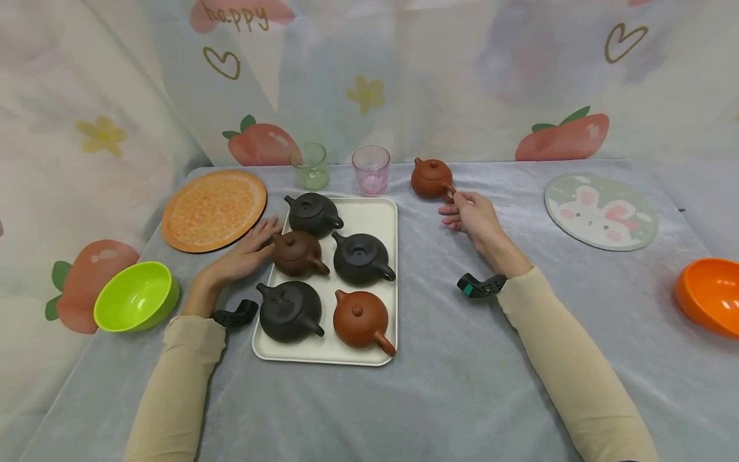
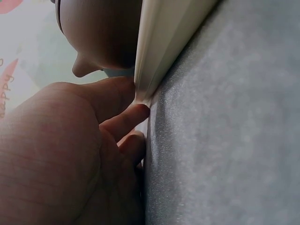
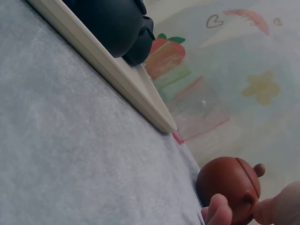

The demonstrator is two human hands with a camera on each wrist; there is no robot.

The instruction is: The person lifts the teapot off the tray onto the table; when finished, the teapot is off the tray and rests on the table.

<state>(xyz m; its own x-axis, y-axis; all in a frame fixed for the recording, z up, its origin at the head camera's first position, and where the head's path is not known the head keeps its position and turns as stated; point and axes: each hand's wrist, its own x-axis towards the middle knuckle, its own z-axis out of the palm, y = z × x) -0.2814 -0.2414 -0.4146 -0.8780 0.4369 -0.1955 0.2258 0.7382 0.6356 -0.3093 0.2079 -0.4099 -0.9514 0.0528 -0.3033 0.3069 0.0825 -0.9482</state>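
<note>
My right hand (image 1: 476, 224) pinches the handle of a small reddish-brown teapot (image 1: 432, 179), which sits at the back of the cloth, right of the tray. In the right wrist view, thumb and fingertips close in on that teapot (image 3: 228, 187) from either side of its handle. My left hand (image 1: 248, 251) lies at the left edge of a cream tray (image 1: 329, 351), fingers extended. Its fingertips (image 2: 136, 108) touch the tray's side (image 2: 161, 42) in the left wrist view. Right beside them on the tray sits a dark brown teapot (image 1: 297, 253).
Also on the tray are black teapots (image 1: 290, 311) and an orange-brown one (image 1: 360, 317). Behind it stand a green glass (image 1: 310, 168) and a pink glass (image 1: 371, 170). Round mats (image 1: 213, 210) (image 1: 600, 212) lie at both sides, with a green bowl (image 1: 136, 297) left and an orange bowl (image 1: 710, 295) right.
</note>
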